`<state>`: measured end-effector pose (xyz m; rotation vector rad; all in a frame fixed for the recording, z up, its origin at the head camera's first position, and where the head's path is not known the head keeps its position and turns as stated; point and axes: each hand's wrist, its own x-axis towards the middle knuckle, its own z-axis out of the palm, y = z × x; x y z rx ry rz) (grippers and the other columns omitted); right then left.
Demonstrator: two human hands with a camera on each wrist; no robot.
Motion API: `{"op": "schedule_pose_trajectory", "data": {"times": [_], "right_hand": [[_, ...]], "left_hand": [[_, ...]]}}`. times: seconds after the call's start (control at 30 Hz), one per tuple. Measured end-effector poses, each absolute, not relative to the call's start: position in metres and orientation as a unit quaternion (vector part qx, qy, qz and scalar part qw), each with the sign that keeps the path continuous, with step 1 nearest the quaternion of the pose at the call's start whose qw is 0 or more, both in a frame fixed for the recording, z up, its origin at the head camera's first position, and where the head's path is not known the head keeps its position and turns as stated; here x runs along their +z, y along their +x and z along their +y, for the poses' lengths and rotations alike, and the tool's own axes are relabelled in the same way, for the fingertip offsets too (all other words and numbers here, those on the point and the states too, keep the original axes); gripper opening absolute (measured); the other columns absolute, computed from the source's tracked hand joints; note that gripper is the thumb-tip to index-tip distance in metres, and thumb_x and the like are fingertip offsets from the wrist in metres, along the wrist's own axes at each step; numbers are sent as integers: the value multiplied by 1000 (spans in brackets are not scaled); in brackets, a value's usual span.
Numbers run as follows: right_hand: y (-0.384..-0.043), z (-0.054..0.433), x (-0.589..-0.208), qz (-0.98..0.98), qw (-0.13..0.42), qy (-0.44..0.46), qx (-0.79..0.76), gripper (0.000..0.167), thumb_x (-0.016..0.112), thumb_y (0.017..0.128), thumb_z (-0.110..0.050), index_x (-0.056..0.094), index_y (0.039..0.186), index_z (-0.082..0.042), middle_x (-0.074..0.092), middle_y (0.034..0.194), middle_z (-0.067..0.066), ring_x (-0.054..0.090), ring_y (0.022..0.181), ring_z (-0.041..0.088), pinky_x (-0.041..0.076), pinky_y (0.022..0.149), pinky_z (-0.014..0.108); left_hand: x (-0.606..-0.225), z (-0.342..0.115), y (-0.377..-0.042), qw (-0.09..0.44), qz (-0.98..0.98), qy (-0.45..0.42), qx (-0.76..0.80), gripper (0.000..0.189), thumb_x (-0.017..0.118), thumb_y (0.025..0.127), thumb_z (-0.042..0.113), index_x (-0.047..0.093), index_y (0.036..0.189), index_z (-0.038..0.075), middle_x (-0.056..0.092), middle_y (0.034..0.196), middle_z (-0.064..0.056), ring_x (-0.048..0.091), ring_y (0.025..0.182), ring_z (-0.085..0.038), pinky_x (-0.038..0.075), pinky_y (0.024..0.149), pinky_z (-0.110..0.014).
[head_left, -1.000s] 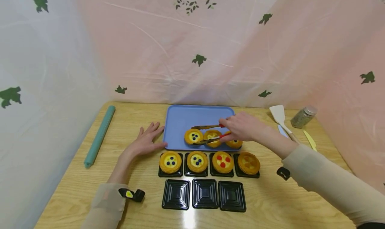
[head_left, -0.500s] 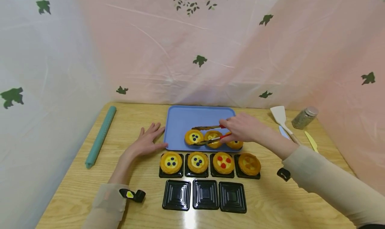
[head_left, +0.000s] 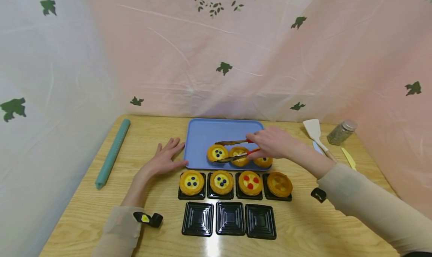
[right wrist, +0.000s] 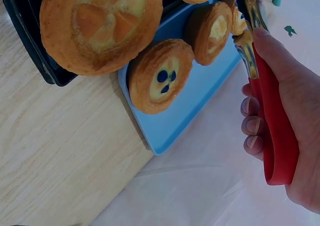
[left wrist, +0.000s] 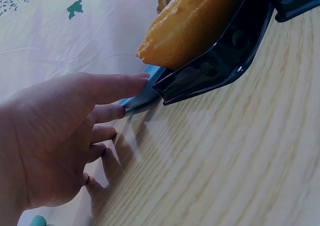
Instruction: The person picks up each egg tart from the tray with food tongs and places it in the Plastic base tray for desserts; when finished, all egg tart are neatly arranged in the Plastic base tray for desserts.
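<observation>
My right hand (head_left: 270,142) grips red-handled metal tongs (right wrist: 272,121) over the blue tray (head_left: 222,131). In the head view the tongs' arms straddle the leftmost tart (head_left: 217,153) on the tray, which has dark blue berries. Beside it on the tray lie a tart with pale topping (head_left: 238,152) and, partly behind the right hand, another berry tart (right wrist: 162,78). My left hand (head_left: 165,159) has its fingers spread, thumb and index fingertips at the tray's left edge; the left wrist view shows these fingers (left wrist: 120,88) right at the tray's rim.
In front of the tray, black square holders carry berry tarts (head_left: 191,182), a red-topped tart (head_left: 250,182) and an orange-topped tart (head_left: 279,184). Nearer lie bare black holders (head_left: 230,218). A teal roll (head_left: 113,154) is at left; a spatula (head_left: 313,129), jar (head_left: 342,132) and yellow knife (head_left: 349,158) at right.
</observation>
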<state>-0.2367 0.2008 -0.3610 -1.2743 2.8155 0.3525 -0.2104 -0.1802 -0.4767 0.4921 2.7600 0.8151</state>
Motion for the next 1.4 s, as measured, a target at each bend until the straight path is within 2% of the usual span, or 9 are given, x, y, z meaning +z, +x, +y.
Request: {"op": "schedule_pose_trajectory", "data": {"times": [0.2,0.43,0.6,0.73,0.93,1.07,1.27,1.4], "right_hand": [[-238,206,-353,900,-4,-424,101,55,70,87,-65,65,103,-13,71,76,0,56,54,13,47,51,26],[-229,208,-330,899,-9,-426,100,56,70,87,-66,66,107,-13,66,69,-3,46,48,11,35,44,22],[-211,205,-310,891,-15,-442,107,54,69,88,-65,64,105,-15,68,73,-3,45,48,10,32,44,22],[-195,202,-303,881,-27,-461,103,54,69,87,-67,63,103,-16,63,70,-6,38,45,8,28,43,21],[-172,194,-307,865,-14,-489,116,54,63,90,-69,61,106,-18,65,75,-8,38,44,7,23,42,21],[-160,188,-315,852,2,-511,115,55,56,93,-72,61,107,-19,66,77,-10,43,48,5,25,42,21],[-147,180,-329,834,-2,-540,109,59,53,92,-75,65,111,-21,73,86,-11,42,48,1,25,42,18],[-141,175,-339,827,-1,-551,116,60,53,92,-76,65,115,-22,68,80,-15,42,50,0,23,42,19]], "left_hand": [[-477,-180,-209,111,939,169,278,82,63,98,48,31,162,7,12,172,-22,2,161,-45,-9,126,-69],[-475,-181,-209,102,935,180,287,82,64,98,45,31,160,3,13,171,-25,3,160,-48,-9,124,-72],[-475,-182,-210,111,937,178,281,82,63,99,45,29,161,4,11,172,-25,1,160,-47,-10,124,-71],[-476,-181,-211,109,937,180,278,82,62,99,46,30,162,5,12,171,-25,2,160,-48,-10,124,-72],[-476,-181,-211,106,938,177,278,81,63,99,47,32,161,6,14,171,-25,4,160,-48,-8,124,-73],[-476,-181,-211,108,939,178,275,81,62,99,47,31,161,6,13,171,-25,3,160,-48,-8,124,-73],[-476,-182,-214,106,938,179,277,81,62,99,47,30,162,6,12,171,-25,2,160,-48,-9,124,-73],[-478,-182,-215,111,938,180,276,82,62,99,49,30,162,6,12,172,-25,2,160,-47,-9,123,-74]]}}
